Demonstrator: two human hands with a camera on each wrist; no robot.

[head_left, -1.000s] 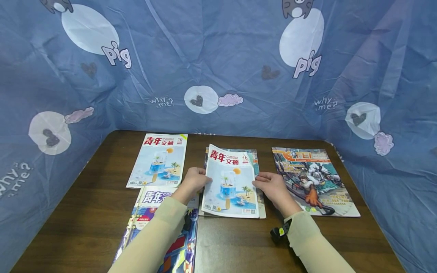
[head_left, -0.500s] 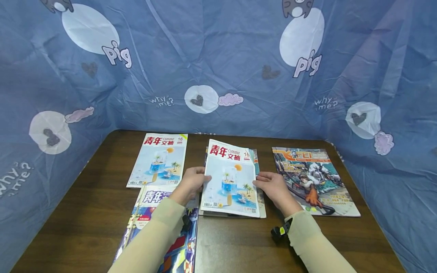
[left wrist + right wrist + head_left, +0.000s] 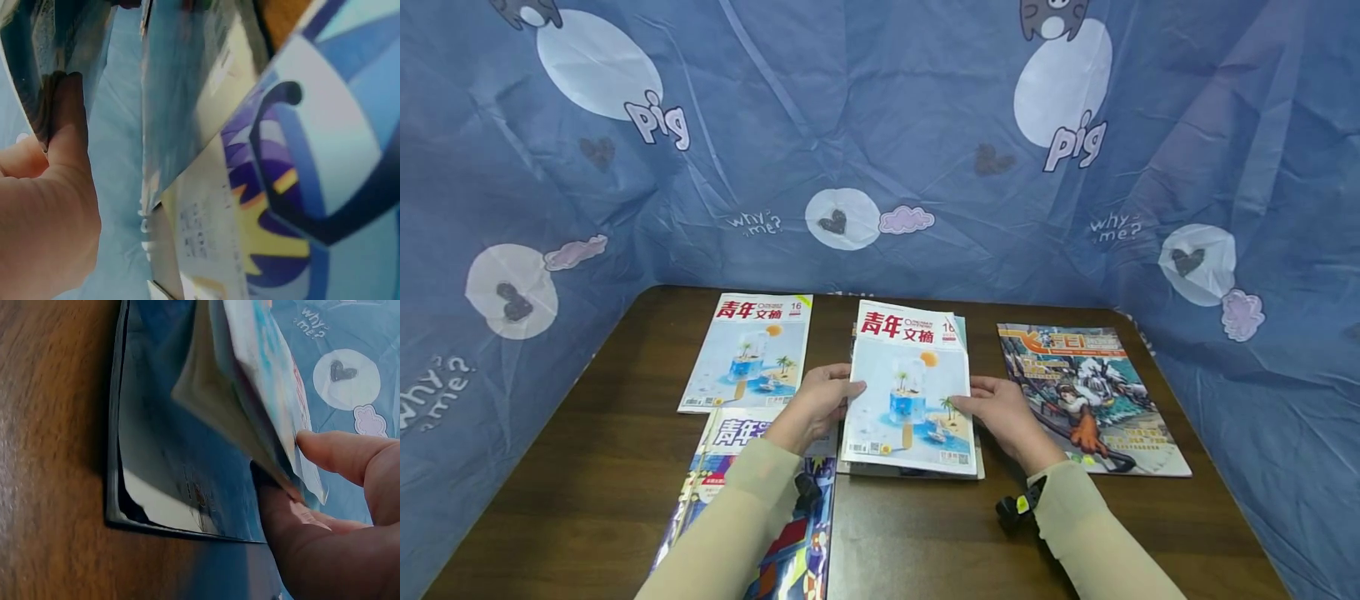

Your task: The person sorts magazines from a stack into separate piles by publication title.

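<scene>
Between both hands a white magazine (image 3: 910,392) with a popsicle-and-beach cover is held by its side edges. Thumb on top, my left hand (image 3: 820,404) pinches its left edge; in the left wrist view that hand (image 3: 53,212) has fingers beneath it. On the other side my right hand (image 3: 1006,417) grips the right edge, and the right wrist view shows the thumb above and fingers below the pages (image 3: 262,387). Beneath, mostly covered, another magazine (image 3: 162,494) lies on the table, with a gap between the two.
A matching popsicle magazine (image 3: 748,354) lies at the back left. Partly under my left forearm, a colourful purple magazine (image 3: 790,533) touches its lower edge. An illustrated FEI magazine (image 3: 1090,400) lies on the right. Blue printed cloth (image 3: 880,142) surrounds the wooden table (image 3: 917,533).
The held magazine has risen slightly and shifted a little to the right, its top edge farther back. Both hands keep hold of it. The other magazines stay put.
</scene>
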